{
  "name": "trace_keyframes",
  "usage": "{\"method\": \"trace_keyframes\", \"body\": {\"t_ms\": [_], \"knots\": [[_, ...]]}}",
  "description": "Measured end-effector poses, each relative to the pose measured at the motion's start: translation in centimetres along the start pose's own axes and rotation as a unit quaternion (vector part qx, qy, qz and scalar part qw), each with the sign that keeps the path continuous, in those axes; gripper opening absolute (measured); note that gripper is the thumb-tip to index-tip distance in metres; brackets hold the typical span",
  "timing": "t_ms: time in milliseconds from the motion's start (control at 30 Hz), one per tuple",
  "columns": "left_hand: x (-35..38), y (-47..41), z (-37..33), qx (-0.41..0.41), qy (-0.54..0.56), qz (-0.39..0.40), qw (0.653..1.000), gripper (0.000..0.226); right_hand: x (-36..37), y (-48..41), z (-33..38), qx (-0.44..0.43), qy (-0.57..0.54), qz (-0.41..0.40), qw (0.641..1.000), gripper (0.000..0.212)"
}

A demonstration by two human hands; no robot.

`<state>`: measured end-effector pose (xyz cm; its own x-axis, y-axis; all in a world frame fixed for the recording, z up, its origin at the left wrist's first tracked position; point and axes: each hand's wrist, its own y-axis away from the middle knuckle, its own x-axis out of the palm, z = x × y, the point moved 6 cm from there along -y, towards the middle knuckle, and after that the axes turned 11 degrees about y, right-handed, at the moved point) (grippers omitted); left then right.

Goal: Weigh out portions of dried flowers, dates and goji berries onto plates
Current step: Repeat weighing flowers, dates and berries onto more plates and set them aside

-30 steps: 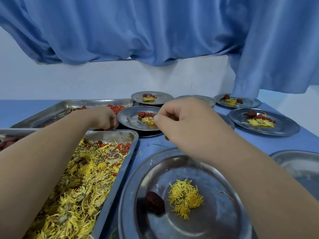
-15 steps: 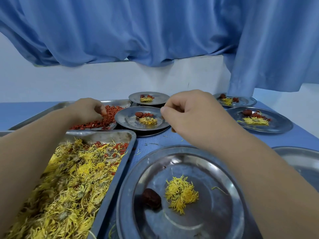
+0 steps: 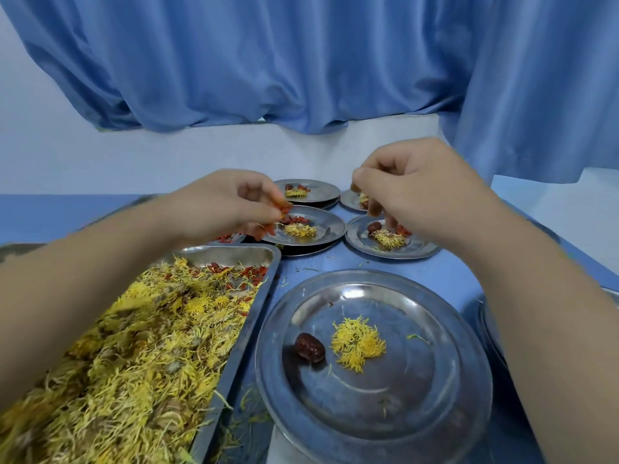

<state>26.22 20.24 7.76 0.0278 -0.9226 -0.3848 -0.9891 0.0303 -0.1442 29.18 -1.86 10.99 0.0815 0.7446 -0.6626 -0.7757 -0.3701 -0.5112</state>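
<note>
Pinching a few goji berries [image 3: 285, 209] between thumb and fingertips, the left hand [image 3: 224, 204] is hovering over the middle plate [image 3: 330, 226], which is already holding a yellow flower and some red berries. The right hand [image 3: 428, 192] is reaching its curled fingers down onto the right plate [image 3: 418, 251]; whether it is gripping anything, I cannot tell. The near plate [image 3: 385, 413] is carrying one date [image 3: 310, 348] and one flower head [image 3: 357, 343], lying apart. The tray [image 3: 234, 252] of dried flowers [image 3: 140, 346] is lying just left of it on the blue table [image 3: 445, 272].

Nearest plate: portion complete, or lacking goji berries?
Lacking: the nearest plate holds just a date and a dried flower, no goji pile.
</note>
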Motion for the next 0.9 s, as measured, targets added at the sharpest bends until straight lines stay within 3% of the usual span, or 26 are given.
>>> {"method": "trace_keyframes", "body": {"t_ms": [200, 367, 700, 900], "knots": [[8.0, 2.1, -0.5, -0.022, -0.082, 0.121, 0.989, 0.014, -0.5, 0.4, 0.8, -0.004, 0.0, 0.005, 1.0, 0.023], [9.4, 2.5, -0.6, -0.043, -0.112, 0.135, 0.984, 0.02, -1.6, 0.8, 1.3, -0.018, 0.004, 0.018, 1.0, 0.022], [9.2, 3.4, -0.7, -0.011, -0.109, 0.067, 0.992, 0.018, -5.0, 2.3, 2.2, -0.033, 0.059, 0.059, 0.996, 0.021], [8.7, 3.5, -0.6, -0.015, 0.033, -0.002, 0.999, 0.023, -4.8, 3.1, 2.1, -0.012, 0.121, 0.15, 0.981, 0.019]]}}
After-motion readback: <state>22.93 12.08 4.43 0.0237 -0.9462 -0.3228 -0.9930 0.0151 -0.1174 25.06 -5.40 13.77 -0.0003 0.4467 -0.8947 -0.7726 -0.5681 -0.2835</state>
